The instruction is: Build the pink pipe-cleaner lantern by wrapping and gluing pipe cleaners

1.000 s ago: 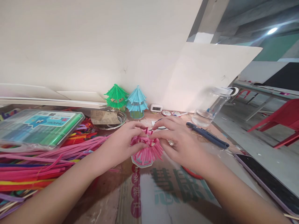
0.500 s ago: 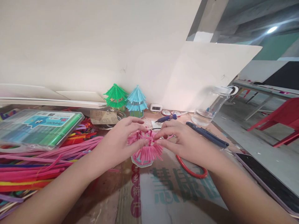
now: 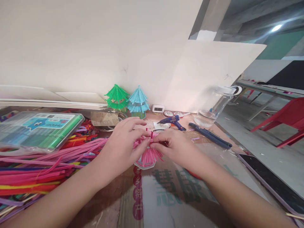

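A small pink pipe-cleaner pavilion model (image 3: pixel 152 156) stands in front of me, its fringed roof spread over a pale octagonal base (image 3: pixel 145 166). Dark pink posts (image 3: pixel 152 135) stick up from its top. My left hand (image 3: pixel 128 139) curls around the model's left side, thumb and forefinger closed at a post. From the right, my right hand (image 3: pixel 173 143) pinches at the same spot, fingertips almost meeting the left thumb. Whatever small piece lies between the fingertips is mostly hidden. Behind stand a green pavilion model (image 3: pixel 116 96) and a light blue one (image 3: pixel 139 99).
Bundles of coloured pipe cleaners (image 3: pixel 47 171) and a marker case (image 3: pixel 40 129) fill the left. A blue glue gun (image 3: pixel 173 121), dark blue pliers-like tool (image 3: pixel 210 135), water jug (image 3: pixel 213 107) and phone (image 3: pixel 268 180) lie right. Red handles (image 3: pixel 193 174) show under my right forearm.
My right hand has moved left and slightly down, closing in on the post beside my left thumb. More of the glue gun shows now, while the red handles are mostly covered.
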Demonstrator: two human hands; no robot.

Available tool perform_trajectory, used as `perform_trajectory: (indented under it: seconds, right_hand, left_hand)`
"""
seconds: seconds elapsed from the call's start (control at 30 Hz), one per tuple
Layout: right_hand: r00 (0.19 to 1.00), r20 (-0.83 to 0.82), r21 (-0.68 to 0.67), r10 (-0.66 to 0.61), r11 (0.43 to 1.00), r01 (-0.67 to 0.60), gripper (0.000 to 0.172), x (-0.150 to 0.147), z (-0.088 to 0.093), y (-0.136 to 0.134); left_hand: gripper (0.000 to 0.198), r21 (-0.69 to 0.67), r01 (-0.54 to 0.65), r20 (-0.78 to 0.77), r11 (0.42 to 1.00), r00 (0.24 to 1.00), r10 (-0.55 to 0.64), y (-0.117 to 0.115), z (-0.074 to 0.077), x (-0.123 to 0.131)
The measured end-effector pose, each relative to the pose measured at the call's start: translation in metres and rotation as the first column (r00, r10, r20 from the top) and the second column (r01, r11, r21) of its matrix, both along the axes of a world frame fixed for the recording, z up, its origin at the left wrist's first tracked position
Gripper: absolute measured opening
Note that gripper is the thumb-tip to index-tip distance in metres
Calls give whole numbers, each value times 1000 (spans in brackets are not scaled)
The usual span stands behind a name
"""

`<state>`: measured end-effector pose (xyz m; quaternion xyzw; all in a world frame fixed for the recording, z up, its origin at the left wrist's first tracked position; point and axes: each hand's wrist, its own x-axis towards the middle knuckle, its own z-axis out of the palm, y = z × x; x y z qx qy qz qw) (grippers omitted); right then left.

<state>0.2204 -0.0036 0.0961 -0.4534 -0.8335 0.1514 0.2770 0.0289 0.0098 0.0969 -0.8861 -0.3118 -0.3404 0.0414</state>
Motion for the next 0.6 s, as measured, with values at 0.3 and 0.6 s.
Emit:
perform_trajectory:
  seconds: [0.3, 0.6]
  right_hand:
    - [1000, 19, 27, 4, 1000, -4, 25, 2, 0, 0]
    - [1000, 23, -1, -6, 1000, 6, 26, 1, 2, -2]
  left_hand:
    - [12, 33, -10, 3, 999, 1000, 10, 1, -6, 1]
    - [12, 46, 27, 2, 999, 1000, -27, 1, -2, 2]
